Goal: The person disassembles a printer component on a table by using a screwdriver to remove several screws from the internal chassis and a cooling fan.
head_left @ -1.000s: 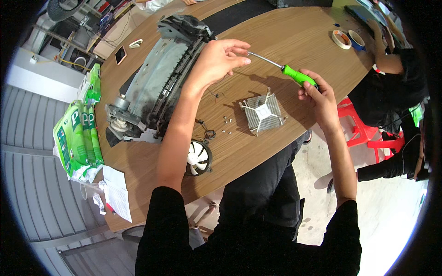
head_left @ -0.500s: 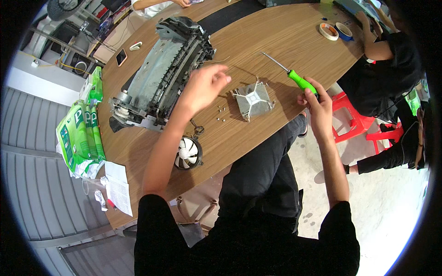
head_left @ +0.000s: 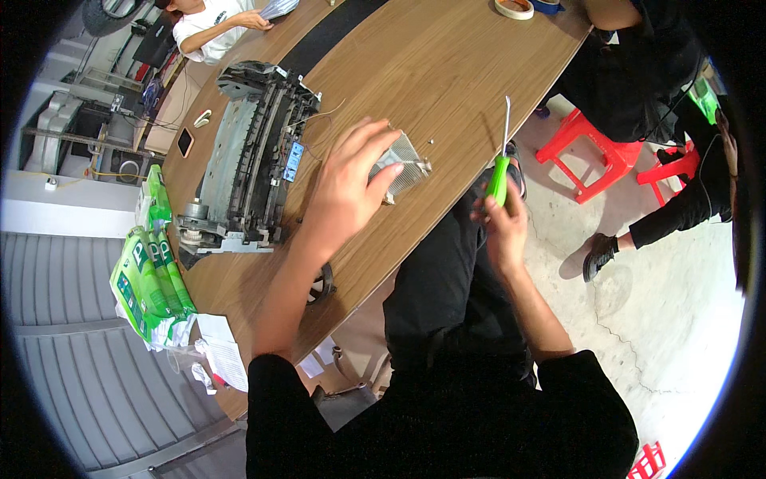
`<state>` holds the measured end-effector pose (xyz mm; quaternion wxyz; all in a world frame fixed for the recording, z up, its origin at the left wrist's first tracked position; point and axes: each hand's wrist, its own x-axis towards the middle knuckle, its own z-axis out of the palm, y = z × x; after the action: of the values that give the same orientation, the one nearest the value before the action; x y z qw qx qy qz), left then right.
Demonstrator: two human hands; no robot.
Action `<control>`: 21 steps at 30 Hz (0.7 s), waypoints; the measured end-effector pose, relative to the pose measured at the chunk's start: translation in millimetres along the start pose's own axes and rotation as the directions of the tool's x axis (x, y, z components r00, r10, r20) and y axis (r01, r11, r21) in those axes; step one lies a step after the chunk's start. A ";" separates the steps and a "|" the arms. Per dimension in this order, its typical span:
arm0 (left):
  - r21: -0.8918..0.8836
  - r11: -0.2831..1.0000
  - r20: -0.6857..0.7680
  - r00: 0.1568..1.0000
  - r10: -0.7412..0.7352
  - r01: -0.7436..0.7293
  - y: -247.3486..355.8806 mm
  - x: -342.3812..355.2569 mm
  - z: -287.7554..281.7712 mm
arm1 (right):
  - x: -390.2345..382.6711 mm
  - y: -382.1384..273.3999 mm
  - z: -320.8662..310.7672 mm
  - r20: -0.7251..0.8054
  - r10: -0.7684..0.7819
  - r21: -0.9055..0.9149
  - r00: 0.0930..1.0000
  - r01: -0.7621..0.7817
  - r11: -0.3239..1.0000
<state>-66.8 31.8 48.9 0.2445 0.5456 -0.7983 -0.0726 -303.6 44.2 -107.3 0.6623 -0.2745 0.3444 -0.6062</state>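
Over the square metal heat sink (head_left: 408, 164) on the wooden table, my left hand (head_left: 351, 180) is open, with fingers and thumb spread. It covers the heat sink's left side; whether it touches the metal I cannot tell. My right hand (head_left: 506, 227), closed, grips a screwdriver by its green handle (head_left: 497, 182), beyond the table's near edge. The metal shaft points up and away. A small metal piece (head_left: 431, 142) lies right of the heat sink. Beside my left forearm shows part of a fan (head_left: 321, 285), mostly hidden.
A dismantled printer-like unit (head_left: 247, 160) stands on the left. Farther left are a phone (head_left: 185, 142), green packs (head_left: 152, 279) and paper sheets (head_left: 223, 351). Tape rolls (head_left: 515, 8) lie at the far right. A red stool (head_left: 590, 156) and two other people are nearby.
My left hand has moved over the heat sink, its fingers spreading. My right hand has lowered toward me with the screwdriver, whose shaft now points more upright. The view has shifted.
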 end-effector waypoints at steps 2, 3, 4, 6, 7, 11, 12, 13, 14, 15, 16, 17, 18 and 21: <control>0.013 1.000 0.086 0.996 -0.025 0.024 2.4 24.0 -0.2 | -27.1 23.8 -22.7 0.071 0.106 -0.059 0.992 -0.101 0.993; 0.027 0.999 0.163 0.986 -0.042 0.039 5.4 34.4 0.4 | -40.0 34.6 -34.7 0.101 0.149 -0.084 0.984 -0.141 0.986; 0.077 0.993 0.197 0.975 -0.103 0.090 6.5 36.9 -2.9 | -51.2 46.5 -45.9 0.163 0.125 -0.172 0.979 -0.097 0.980; 0.062 0.995 0.183 0.979 -0.086 0.076 -2.2 36.0 -14.9 | -61.7 50.3 -49.0 0.218 0.118 -0.238 0.969 -0.064 0.969; 0.040 0.998 0.164 0.984 -0.063 0.057 -6.9 36.1 -22.9 | -56.4 48.1 -50.8 0.232 0.121 -0.229 0.965 -0.066 0.971; 0.150 0.942 0.015 0.952 -0.307 0.301 -27.4 10.1 -54.4 | -37.3 43.4 -59.0 0.132 0.251 -0.187 0.959 -0.224 0.956; 0.157 0.937 0.004 0.948 -0.317 0.312 -37.4 -1.5 -52.2 | -32.8 43.6 -65.1 0.126 0.245 -0.195 0.961 -0.218 0.956; 0.136 0.908 0.041 0.914 -0.404 0.396 -43.0 -17.9 -50.9 | -31.1 44.2 -66.5 0.127 0.249 -0.202 0.960 -0.220 0.954; 0.116 0.872 0.079 0.871 -0.485 0.475 -45.7 -31.3 -51.8 | -29.8 43.0 -64.6 0.123 0.242 -0.170 0.962 -0.220 0.961; 0.186 0.861 0.082 0.866 -0.493 0.473 -39.0 -35.5 -48.5 | -29.5 44.6 -69.7 0.139 0.232 -0.152 0.963 -0.211 0.966; 0.179 0.859 0.091 0.861 -0.501 0.481 -45.4 -43.8 -43.3 | -28.2 45.4 -73.8 0.152 0.223 -0.179 0.963 -0.195 0.964; 0.171 0.857 0.101 0.856 -0.506 0.486 -54.6 -52.5 -37.5 | -27.1 46.5 -76.8 0.164 0.213 -0.204 0.963 -0.178 0.963; 0.167 0.848 0.098 0.848 -0.522 0.503 -57.2 -58.5 -31.6 | -25.6 43.8 -79.8 0.182 0.222 -0.234 0.958 -0.177 0.956; 0.121 0.850 0.089 0.847 -0.523 0.512 -59.2 -68.2 -15.7 | -24.7 45.8 -86.6 0.244 0.221 -0.267 0.944 -0.154 0.951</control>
<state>9.5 72.6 18.7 0.1423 0.7461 -0.6371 -0.1312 -344.6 78.7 -193.0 0.7192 -0.3999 0.3473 -0.4497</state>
